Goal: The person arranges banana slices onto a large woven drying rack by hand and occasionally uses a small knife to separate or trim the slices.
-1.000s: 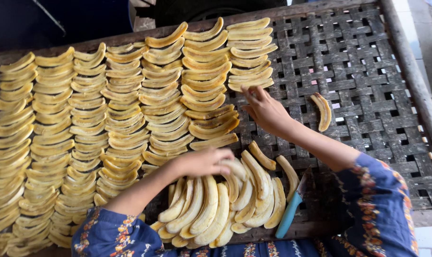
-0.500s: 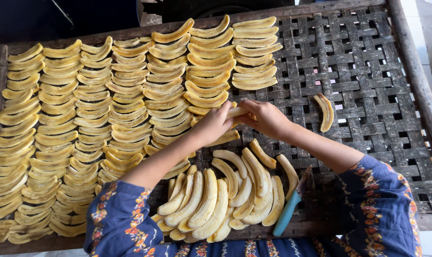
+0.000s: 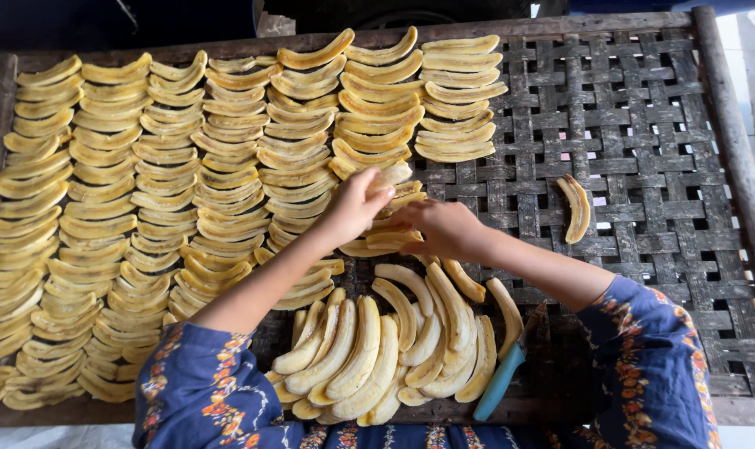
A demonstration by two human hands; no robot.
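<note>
Left hand (image 3: 356, 204), right hand (image 3: 444, 229) meet over banana slices (image 3: 386, 187); grip seemingly closed.

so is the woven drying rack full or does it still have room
Partly full: banana slices cover the left and middle of the woven rack; its right side holds one lone slice.

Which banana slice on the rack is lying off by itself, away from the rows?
The lone banana slice on the bare right part of the woven rack. It lies lengthwise and touches no other slice; all others sit in overlapped rows or the near heap.

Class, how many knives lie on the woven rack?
1. The knife, with a teal handle, lies at the rack's near edge, right of the peeled bananas; others could be hidden beneath.
</note>
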